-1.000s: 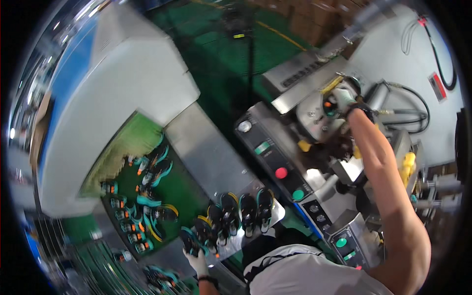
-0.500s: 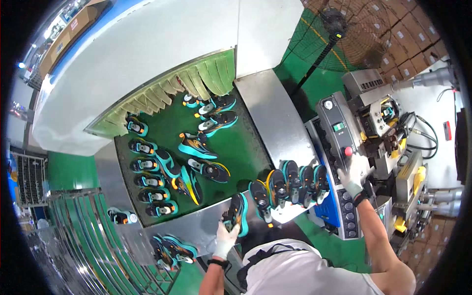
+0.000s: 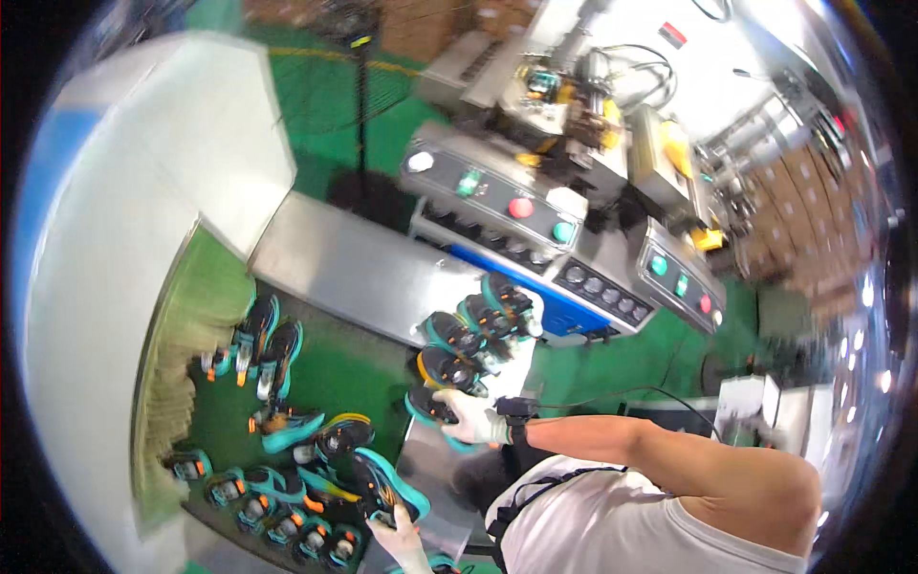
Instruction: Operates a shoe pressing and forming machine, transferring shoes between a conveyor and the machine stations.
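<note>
Currently, each gloved hand is on a shoe of its own. The left hand [image 3: 400, 543] grasps one black shoe [image 3: 390, 488] with a teal sole, thumb and fingers around its end, and holds it tilted over the near edge of the green belt [image 3: 349, 375]. The right hand [image 3: 469, 419] lies on a second shoe [image 3: 424, 405], fingers across its top; whether it grips or only touches, I cannot tell. That second shoe ends a row of five at the white tray [image 3: 521, 362], on the side nearest the left hand. The other four shoes [image 3: 451, 335] sit close together toward the tray's far end.

I count thirteen shoes on the belt: six in a line [image 3: 285, 525] along the edge opposite the metal ledge [image 3: 349, 256], four in a loose cluster [image 3: 287, 432] around the middle, and three in a group [image 3: 278, 359] by the fringed curtain [image 3: 186, 373], one partly hidden.

Beyond the tray are two control panels. The larger panel [image 3: 493, 195] has one white knob, one green switch, one red button and one green button; the smaller panel [image 3: 672, 275] stands to its right.
</note>
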The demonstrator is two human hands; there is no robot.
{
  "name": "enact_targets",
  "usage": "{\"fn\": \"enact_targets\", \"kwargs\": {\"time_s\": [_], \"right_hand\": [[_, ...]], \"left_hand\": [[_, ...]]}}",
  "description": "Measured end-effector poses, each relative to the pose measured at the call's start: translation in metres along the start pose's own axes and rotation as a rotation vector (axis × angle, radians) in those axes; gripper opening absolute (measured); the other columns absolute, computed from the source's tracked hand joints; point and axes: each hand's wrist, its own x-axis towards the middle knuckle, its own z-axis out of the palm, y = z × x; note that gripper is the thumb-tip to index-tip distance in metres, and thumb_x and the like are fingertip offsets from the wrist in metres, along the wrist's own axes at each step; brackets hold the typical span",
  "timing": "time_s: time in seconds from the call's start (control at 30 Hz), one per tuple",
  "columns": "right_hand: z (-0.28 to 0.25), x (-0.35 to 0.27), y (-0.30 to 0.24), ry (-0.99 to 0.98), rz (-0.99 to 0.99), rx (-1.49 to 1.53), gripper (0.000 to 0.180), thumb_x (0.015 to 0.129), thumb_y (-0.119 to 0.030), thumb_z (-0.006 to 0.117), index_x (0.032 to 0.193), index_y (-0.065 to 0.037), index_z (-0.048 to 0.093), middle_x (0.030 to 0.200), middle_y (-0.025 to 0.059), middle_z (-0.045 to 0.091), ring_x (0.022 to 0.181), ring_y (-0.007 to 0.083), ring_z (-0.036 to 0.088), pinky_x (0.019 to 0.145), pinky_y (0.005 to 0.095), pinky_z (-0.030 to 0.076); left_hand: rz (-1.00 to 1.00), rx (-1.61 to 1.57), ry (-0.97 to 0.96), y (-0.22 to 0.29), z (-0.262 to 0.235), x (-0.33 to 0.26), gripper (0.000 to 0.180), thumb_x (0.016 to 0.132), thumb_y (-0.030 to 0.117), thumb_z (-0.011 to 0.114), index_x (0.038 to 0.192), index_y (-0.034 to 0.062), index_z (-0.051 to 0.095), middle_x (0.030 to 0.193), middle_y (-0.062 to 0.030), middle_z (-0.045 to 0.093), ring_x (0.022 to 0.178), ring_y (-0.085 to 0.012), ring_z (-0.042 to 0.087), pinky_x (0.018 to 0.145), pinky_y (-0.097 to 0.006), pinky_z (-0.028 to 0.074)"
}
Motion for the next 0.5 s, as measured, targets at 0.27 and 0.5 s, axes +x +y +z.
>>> {"fn": "enact_targets", "kwargs": {"time_s": [0.27,0.5], "right_hand": [[-0.182,-0.149,-0.026,0.424,0.251,0.627,0.079,0.092,-0.037,0.081,0.156,-0.005,0.045,0.140,0.0218,0.064,0.129,0.0263,0.063,0.110,0.0393,0.050],[-0.239,-0.434,0.060,1.418,0.580,0.517,0.076,0.089,-0.038,0.080,0.149,-0.002,0.053,0.132,0.0211,0.068,0.118,0.0281,0.068,0.101,0.0365,0.055]], "left_hand": [[0.512,0.314,-0.582,0.175,0.176,-0.010,0.051,0.098,0.033,0.078,0.121,-0.0082,0.057,0.107,-0.0203,0.064,0.091,-0.0302,0.061,0.085,-0.044,0.052],[0.833,0.512,-1.420,0.262,0.368,-0.217,0.064,0.099,0.025,0.079,0.144,-0.0099,0.051,0.127,-0.0257,0.064,0.117,-0.0309,0.061,0.103,-0.044,0.050]]}}
